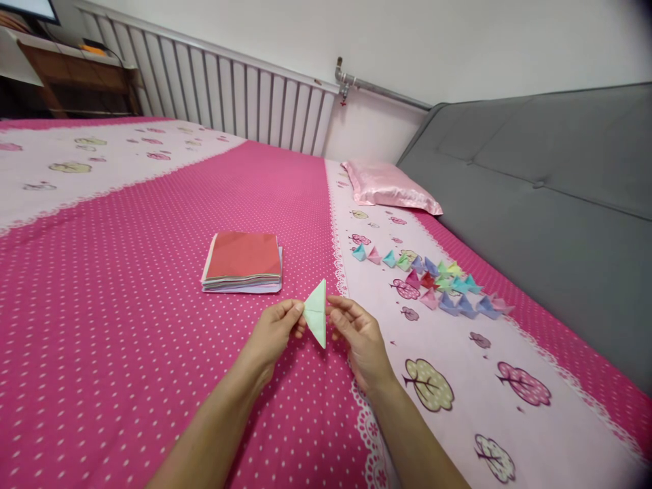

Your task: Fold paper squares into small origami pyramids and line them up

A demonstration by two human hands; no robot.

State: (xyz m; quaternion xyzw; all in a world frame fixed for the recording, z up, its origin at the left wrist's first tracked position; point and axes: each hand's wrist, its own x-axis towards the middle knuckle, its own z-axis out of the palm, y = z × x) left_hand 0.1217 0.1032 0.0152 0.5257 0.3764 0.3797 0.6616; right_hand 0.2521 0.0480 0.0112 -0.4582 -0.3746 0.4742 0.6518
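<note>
Just below the centre of the frame, a pale green folded paper triangle (314, 314) is held above a pink bedspread with white dots (127, 326). The person's left hand (275, 327) pinches the triangle's left corner between thumb and fingers. The right hand (365, 339) is at the long, near-vertical right edge, fingers curled and thumb bent; whether its fingertips touch the paper cannot be told. The two hands are apart, with the triangle between them.

Left of centre lies a stack of square coloured paper with a red sheet on top (243, 255). Right of centre, small folded paper boats in blue, pink, green, yellow and red (448, 304) are grouped in rough rows on a pale, tree-printed band (367, 312). Higher up rests a shiny pink pillow (387, 185), near a grey padded headboard (550, 149) at the right.
</note>
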